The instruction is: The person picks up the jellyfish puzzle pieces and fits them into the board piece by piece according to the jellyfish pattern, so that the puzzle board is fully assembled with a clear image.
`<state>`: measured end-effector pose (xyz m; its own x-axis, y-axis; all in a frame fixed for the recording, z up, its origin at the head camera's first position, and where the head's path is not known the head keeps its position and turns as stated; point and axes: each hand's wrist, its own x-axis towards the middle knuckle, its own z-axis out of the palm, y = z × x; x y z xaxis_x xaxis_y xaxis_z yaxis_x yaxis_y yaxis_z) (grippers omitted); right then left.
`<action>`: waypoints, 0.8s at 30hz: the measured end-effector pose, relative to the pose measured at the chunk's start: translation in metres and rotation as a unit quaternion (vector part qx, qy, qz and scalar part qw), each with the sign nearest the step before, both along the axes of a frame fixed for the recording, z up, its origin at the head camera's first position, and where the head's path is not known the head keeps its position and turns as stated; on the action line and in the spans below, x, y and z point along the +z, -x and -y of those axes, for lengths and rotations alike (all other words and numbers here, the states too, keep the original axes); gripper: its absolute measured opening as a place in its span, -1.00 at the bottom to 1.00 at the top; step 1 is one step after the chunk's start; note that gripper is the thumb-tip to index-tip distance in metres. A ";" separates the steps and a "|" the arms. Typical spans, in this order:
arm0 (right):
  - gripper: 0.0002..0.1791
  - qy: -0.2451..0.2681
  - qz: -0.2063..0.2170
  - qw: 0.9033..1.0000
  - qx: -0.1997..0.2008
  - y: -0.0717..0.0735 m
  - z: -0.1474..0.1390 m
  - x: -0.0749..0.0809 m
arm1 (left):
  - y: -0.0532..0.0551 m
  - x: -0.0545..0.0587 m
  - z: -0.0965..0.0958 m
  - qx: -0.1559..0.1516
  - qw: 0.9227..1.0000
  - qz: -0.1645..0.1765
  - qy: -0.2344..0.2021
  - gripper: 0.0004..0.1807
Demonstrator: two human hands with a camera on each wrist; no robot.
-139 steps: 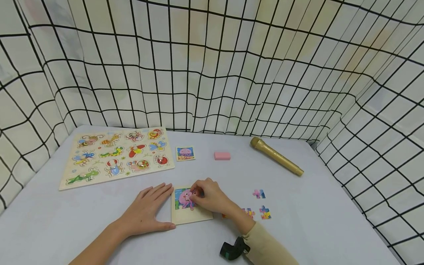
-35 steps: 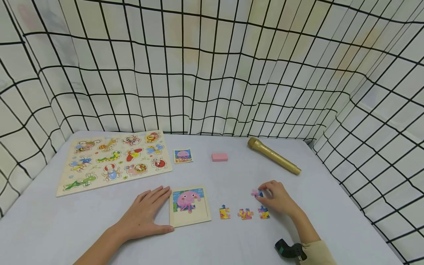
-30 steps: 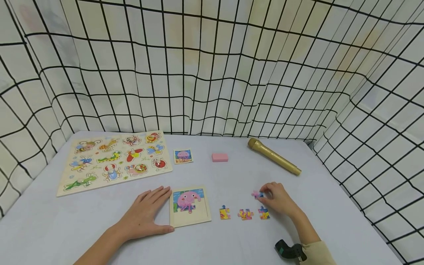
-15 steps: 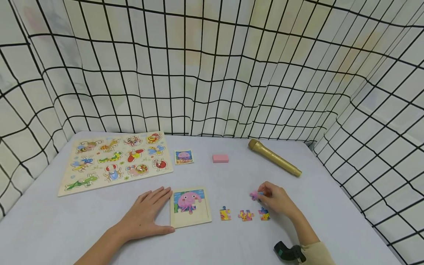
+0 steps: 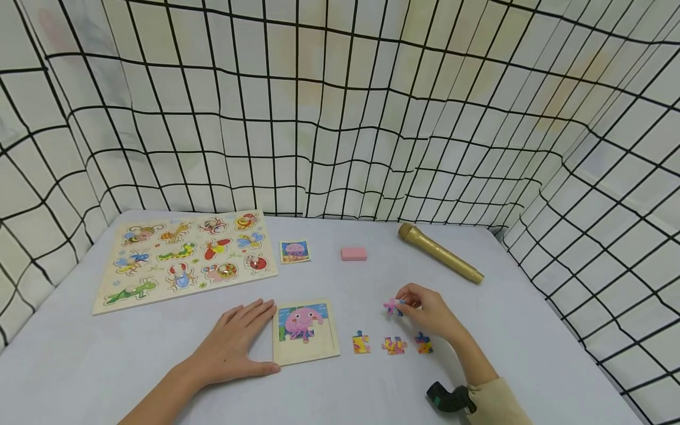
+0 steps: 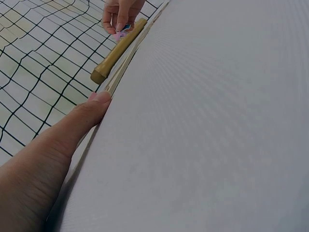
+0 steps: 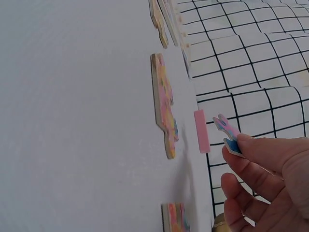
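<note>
A pink-and-blue jigsaw piece (image 5: 392, 306) is pinched between the thumb and index finger of my right hand (image 5: 432, 311); the right wrist view shows this puzzle piece (image 7: 228, 133) raised over the table. My left hand (image 5: 231, 342) lies with straight fingers along the left edge of a wooden puzzle board (image 5: 305, 353), its thumb at the lower corner. The board carries part of a pink octopus picture, with bare wood at the lower and right portions. Three loose jigsaw pieces lie in a row right of it: a yellow piece (image 5: 361, 342), a middle piece (image 5: 395, 346) and a blue-yellow piece (image 5: 423, 343).
A large insect peg puzzle (image 5: 186, 260) lies at the back left. Beside it are a small octopus picture card (image 5: 294, 252), a pink block (image 5: 353, 254) and a gold microphone (image 5: 441, 252). Black netting (image 5: 340, 123) over white sheeting encloses the table's back and sides.
My right hand has picked up the pink-and-blue jigsaw piece from the right and carried it leftward toward the board. Earlier it was over the board. My left hand stays beside the board.
</note>
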<state>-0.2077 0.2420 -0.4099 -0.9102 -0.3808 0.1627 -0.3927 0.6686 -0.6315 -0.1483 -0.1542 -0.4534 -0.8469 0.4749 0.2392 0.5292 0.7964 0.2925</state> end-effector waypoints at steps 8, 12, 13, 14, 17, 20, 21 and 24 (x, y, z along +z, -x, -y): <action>-0.87 0.018 -0.001 0.999 0.040 0.005 0.019 -0.001 | -0.001 0.000 0.000 0.000 1.000 0.001 0.000 0.16; -0.88 0.020 -0.005 0.998 0.060 0.007 0.027 -0.002 | -0.001 0.001 -0.001 0.001 1.000 0.001 -0.003 0.15; -0.87 0.020 -0.003 0.998 0.063 0.008 0.030 -0.002 | -0.001 0.001 -0.001 0.001 1.000 -0.002 -0.003 0.15; -0.88 0.018 -0.002 0.998 0.067 0.008 0.032 -0.003 | -0.001 0.001 -0.001 0.000 1.000 -0.006 -0.004 0.15; -0.88 0.017 0.006 0.997 0.080 0.009 0.040 -0.004 | 0.000 0.001 0.000 -0.001 1.000 -0.021 -0.004 0.14; -0.87 0.017 0.015 0.996 0.092 0.008 0.049 -0.004 | 0.000 0.000 0.000 0.000 1.000 -0.027 -0.007 0.13; -0.87 0.016 0.015 0.995 0.095 0.008 0.052 -0.005 | 0.000 0.000 0.000 0.000 1.000 -0.026 -0.007 0.13; -0.85 0.019 0.023 0.994 0.103 0.006 0.060 -0.004 | -0.002 -0.001 -0.001 0.002 1.000 -0.016 -0.006 0.14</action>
<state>-0.2136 0.1821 -0.4141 -0.8206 -0.5542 0.1398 -0.4885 0.5531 -0.6749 -0.1467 -0.1536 -0.4541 -0.8404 0.4691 0.2714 0.5358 0.7945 0.2858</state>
